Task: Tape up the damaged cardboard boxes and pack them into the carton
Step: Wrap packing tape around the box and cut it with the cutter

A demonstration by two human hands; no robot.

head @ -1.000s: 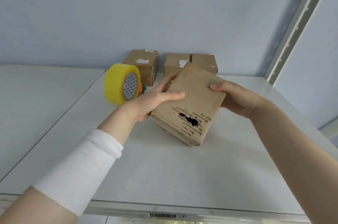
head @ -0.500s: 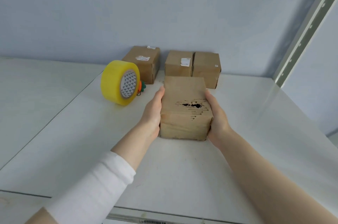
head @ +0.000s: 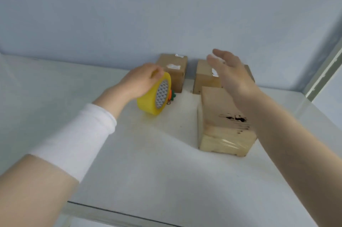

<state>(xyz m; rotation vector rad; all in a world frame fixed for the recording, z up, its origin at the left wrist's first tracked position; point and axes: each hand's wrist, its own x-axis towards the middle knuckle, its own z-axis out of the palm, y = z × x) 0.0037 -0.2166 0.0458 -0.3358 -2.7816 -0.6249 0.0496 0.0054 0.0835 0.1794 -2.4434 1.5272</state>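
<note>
Although a white label (head: 173, 66) is stuck on top of the left back box (head: 174, 78) and a second label (head: 214, 72) on the middle back box (head: 204, 82), their print is too blurred to read. The only clear marking is on the tape roll (head: 148, 105), a thick yellow roll that stands on its edge, with a grey and white pattern of triangles on the side facing the camera. The left hand (head: 140, 80) grips this roll from above, with the fingers curled over its top rim, and a white sleeve (head: 77, 134) covers the forearm. A small orange and green object (head: 171, 96) lies just beside the roll, between it and the left back box; what it is I cannot tell. The damaged box (head: 222, 126) lies flat on the white surface (head: 148, 162), to the right of the roll and just in front of the middle back box, and no hand grips it. Its top has a dark torn hole (head: 233, 118) with short cuts around it, and a shiny clear film (head: 229, 145) covers part of its front side. The right hand (head: 229, 71) hovers above the boxes with straight, slightly spread fingers and holds nothing; together with its forearm it hides most of a third back box (head: 249, 74) and the right edge of the damaged box. A pale blue wall (head: 166, 13) stands behind, and a light metal post (head: 325, 71) rises at the far right.
</note>
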